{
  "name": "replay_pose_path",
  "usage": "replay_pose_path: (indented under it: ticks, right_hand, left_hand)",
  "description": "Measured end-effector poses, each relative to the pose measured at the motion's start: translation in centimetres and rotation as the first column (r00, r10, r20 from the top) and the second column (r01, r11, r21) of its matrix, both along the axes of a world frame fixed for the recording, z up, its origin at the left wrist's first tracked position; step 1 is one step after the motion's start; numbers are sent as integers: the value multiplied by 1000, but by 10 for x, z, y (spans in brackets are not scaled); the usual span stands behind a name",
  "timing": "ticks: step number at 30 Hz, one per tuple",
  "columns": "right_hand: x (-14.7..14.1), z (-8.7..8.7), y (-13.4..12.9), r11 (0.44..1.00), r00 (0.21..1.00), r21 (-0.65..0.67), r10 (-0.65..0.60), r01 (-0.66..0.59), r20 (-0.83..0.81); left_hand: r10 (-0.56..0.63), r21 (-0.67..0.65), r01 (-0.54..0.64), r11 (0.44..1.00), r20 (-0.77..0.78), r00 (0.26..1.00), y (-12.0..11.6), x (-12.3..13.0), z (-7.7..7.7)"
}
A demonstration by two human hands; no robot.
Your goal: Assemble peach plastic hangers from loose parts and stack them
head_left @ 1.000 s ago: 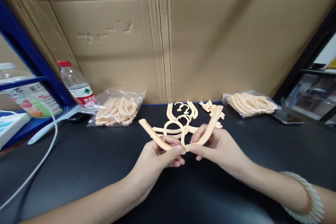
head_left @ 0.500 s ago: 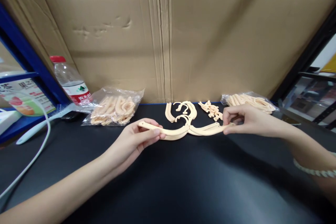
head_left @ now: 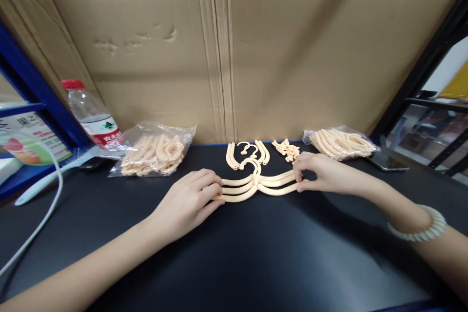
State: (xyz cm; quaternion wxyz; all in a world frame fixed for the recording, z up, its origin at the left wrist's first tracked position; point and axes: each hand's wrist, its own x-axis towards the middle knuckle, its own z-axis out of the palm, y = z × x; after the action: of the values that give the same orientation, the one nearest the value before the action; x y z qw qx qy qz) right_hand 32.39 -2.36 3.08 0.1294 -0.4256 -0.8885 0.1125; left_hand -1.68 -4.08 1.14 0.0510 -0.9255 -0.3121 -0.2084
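Beige plastic hangers (head_left: 239,198) lie together on the black table in front of me, their curved arms spread to both sides and their hooks pointing away. My left hand (head_left: 192,197) is closed over the left ends of the arms, hiding the tips. At the other side, my right hand (head_left: 320,174) pinches the right end of the nearest arm between thumb and fingers. Just beyond the hooks lie loose curved hanger arms (head_left: 231,157) and loose hooks (head_left: 243,145). A pile of small beige connector pieces (head_left: 285,148) sits behind my right hand.
Clear bags of beige hanger parts stand at back left (head_left: 153,153) and back right (head_left: 341,142). A phone (head_left: 389,161) lies by the right bag. Further left are a red-capped bottle (head_left: 93,117), a pale-handled brush (head_left: 54,178) and a white cable (head_left: 56,204). Cardboard (head_left: 153,58) walls the back.
The hanger arms have come down from a raised, tilted position to lie flat and spread apart. My left hand has turned palm down over the ends; the view has shifted slightly right.
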Motion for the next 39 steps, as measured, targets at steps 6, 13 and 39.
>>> replay_pose_path:
  ticks: [6,13,39]
  right_hand:
    - [-5,-3,-2,998,999,54,-31,31,7]
    - [-10,-8,-7,997,999,68,-41,41,-1]
    - [-14,-9,-8,993,1000,116,0,2,-24]
  left_hand:
    - [113,52,-115,992,32,993,8,-4,-9]
    - [76,-118,-68,991,66,995,-1,3,-15]
    - [169,-1,-169,986,58,984,12,-3,-32]
